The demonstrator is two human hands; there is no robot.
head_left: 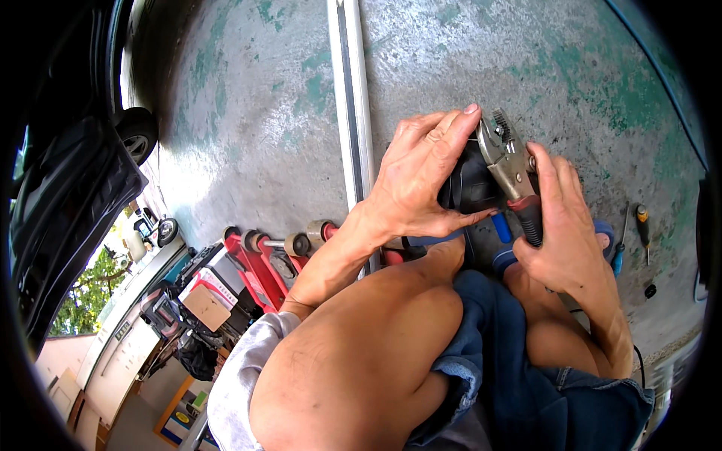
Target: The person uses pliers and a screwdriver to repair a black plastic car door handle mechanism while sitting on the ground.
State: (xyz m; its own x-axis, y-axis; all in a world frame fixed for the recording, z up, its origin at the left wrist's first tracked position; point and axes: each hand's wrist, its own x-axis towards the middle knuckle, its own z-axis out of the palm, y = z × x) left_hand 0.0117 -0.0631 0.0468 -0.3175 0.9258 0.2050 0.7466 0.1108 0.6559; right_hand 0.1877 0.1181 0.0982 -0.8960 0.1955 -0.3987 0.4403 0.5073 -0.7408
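My left hand (pixel 417 180) is wrapped round a black rounded part (pixel 475 180), with the thumb below and the fingers over its top. Most of that part's left side is hidden by the hand. In my right hand (pixel 560 225) is a pair of locking pliers (pixel 510 167) with red-and-black grips. Their toothed jaws point up and away, apart, with nothing visible between them. The pliers overlap the black part's right edge; whether they touch it I cannot tell. Just below the part, a blue handle (pixel 502 227) shows.
Two screwdrivers, one blue-handled (pixel 618 259) and one yellow-and-black (pixel 643 225), lie right of my right hand. A metal strip (pixel 347 90) crosses the worn floor (pixel 256 113). Red floor jacks (pixel 259 270) stand at left, near a dark car (pixel 75 173). My bent knees fill the lower middle.
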